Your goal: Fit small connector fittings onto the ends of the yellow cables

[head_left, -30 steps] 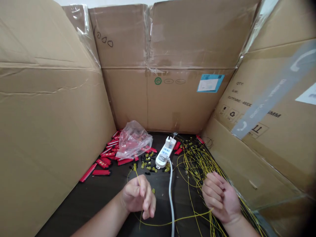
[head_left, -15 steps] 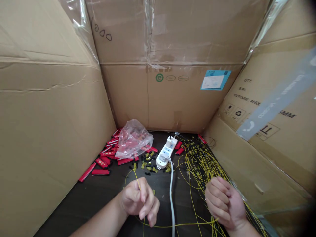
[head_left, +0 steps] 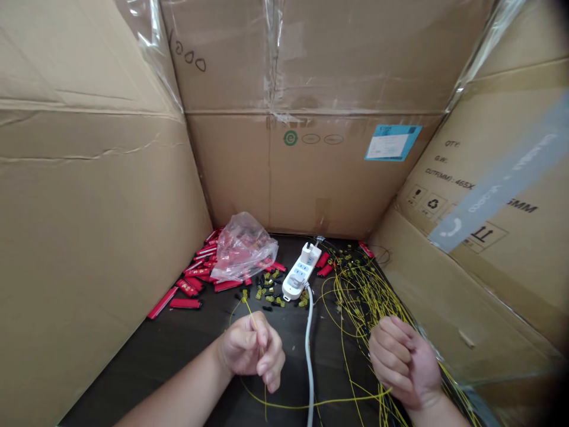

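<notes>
My left hand (head_left: pixel 252 351) is closed, pinching a thin yellow wire (head_left: pixel 249 312) between thumb and fingers. Above the hand, the wire's top end has a small yellow piece; below, a length hangs down past the fingers. My right hand (head_left: pixel 403 363) is curled into a fist over the heap of yellow wires (head_left: pixel 367 296). A strand comes out at the bottom of that fist and curves low across toward my left hand. What else lies inside the fist is hidden.
A white power strip (head_left: pixel 302 271) with its grey cord (head_left: pixel 310 350) lies between my hands. Red flat pieces (head_left: pixel 185 303), a clear plastic bag (head_left: pixel 246 246) and small yellow and black pieces (head_left: pixel 269 289) lie behind. Cardboard walls (head_left: pixel 311 178) enclose the dark surface.
My left hand has risen slightly and its fingers have drawn in closer around the wire. My right hand stays nearly still. The whole view has shifted a little.
</notes>
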### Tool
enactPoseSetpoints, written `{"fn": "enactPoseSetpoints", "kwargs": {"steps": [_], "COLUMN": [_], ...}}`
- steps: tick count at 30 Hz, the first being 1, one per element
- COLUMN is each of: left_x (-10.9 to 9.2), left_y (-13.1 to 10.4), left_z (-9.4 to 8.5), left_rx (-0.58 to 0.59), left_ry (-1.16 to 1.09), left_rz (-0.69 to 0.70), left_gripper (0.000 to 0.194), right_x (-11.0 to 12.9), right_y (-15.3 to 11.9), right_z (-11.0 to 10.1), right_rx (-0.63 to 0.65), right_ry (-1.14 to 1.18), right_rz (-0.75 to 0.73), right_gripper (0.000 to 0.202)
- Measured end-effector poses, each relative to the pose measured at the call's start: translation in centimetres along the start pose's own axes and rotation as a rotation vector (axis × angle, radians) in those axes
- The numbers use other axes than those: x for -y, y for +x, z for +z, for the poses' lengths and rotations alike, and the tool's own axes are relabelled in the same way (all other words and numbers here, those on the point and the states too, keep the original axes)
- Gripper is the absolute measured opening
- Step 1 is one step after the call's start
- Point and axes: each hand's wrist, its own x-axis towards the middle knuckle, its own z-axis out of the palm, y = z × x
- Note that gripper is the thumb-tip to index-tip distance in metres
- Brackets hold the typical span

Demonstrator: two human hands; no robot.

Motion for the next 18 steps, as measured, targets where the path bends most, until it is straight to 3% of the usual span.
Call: {"fn": "enactPoseSetpoints", "kwargs": {"steps": [12,18], "left_x": [-1.2,-2.1], "left_y": [-0.2,-0.6], "left_z": [0.0,0.0], "left_rx": [-0.077,-0.209], "left_ry": [0.08,0.079], "left_rz": [0.059,-0.05], "left_gripper": [0.009,0.004], "right_x": [-0.1,0.0], "right_y": [-0.2,-0.3], "right_z": [0.0,0.0], "right_rx": [-0.042,-0.064], "right_ry": [-0.018,-0.046], "right_rz": [-0.01,-0.01], "right_gripper": [0.039,0.04]}}
